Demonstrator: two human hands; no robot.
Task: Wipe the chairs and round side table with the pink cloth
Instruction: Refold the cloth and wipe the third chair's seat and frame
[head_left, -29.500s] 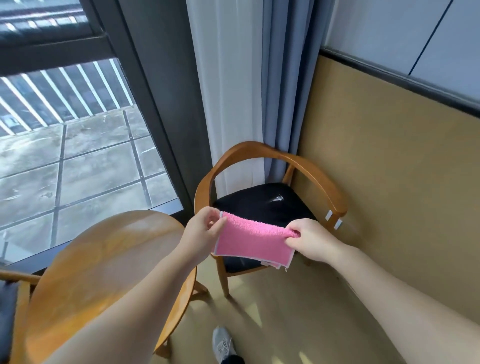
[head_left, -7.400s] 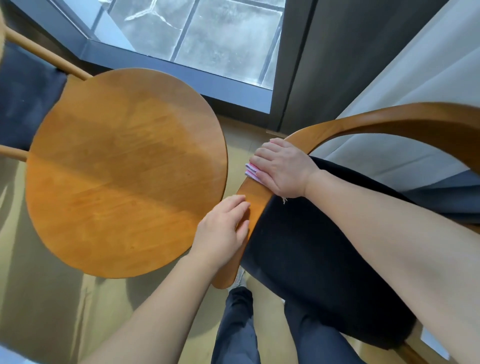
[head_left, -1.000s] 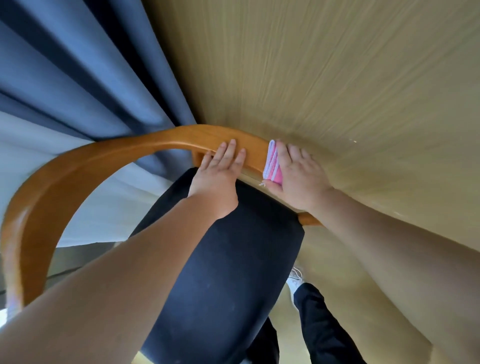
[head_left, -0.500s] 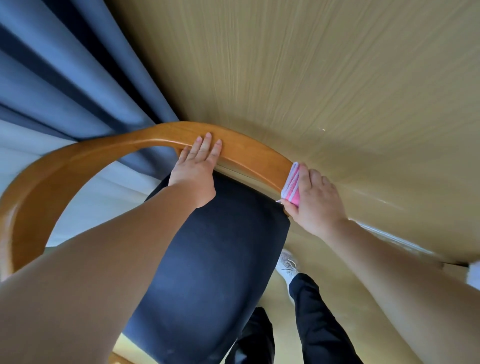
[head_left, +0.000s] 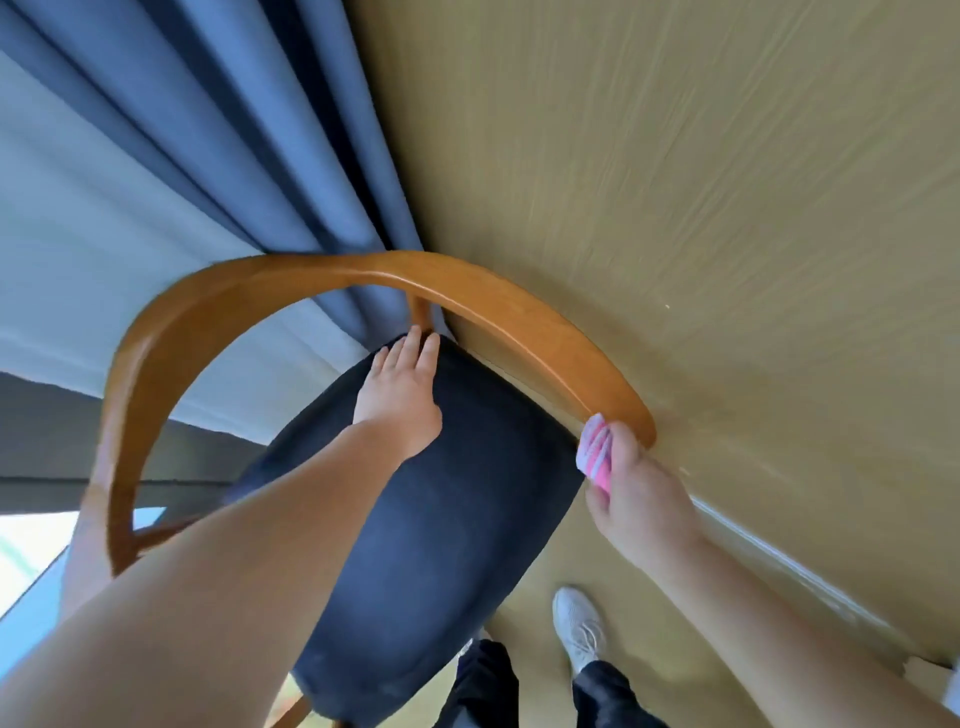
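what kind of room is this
Probably a sitting corner in a hotel room or bedroom: a wooden armchair with a dark padded seat, blue drapes beside a white sheer curtain, and a tan wall.

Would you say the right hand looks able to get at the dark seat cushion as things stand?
Probably yes: the right hand holds the pink cloth at the end of the armrest, beside the seat cushion, with nothing between. The left hand covers only a patch near its back.

One head-worn wide-angle camera looks steeply down from close above a curved wooden armchair with dark seat (head_left: 260, 291), facing a tan wall (head_left: 675, 208).
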